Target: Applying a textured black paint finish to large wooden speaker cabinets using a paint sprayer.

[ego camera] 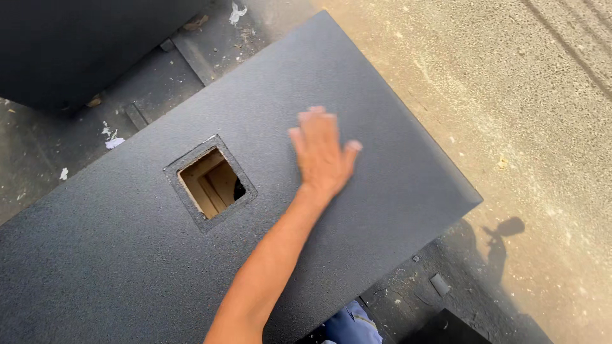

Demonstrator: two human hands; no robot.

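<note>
A large black textured box (382,95) lies flat and fills most of the head view. Near its middle it has a square recessed cut-out (211,183) that shows bare wood inside. My left hand (322,153) lies flat, palm down, on the box's top to the right of the cut-out. Its fingers are spread, point away from me and hold nothing. The hand is slightly blurred. My bare forearm (268,267) reaches in from the bottom edge. My right hand is out of view.
Another black box (76,44) stands at the top left. Between the boxes is dark ground with paper scraps (113,141) and a metal strip (194,57). Sandy concrete ground (523,95) lies to the right. Blue cloth (349,325) shows at the bottom.
</note>
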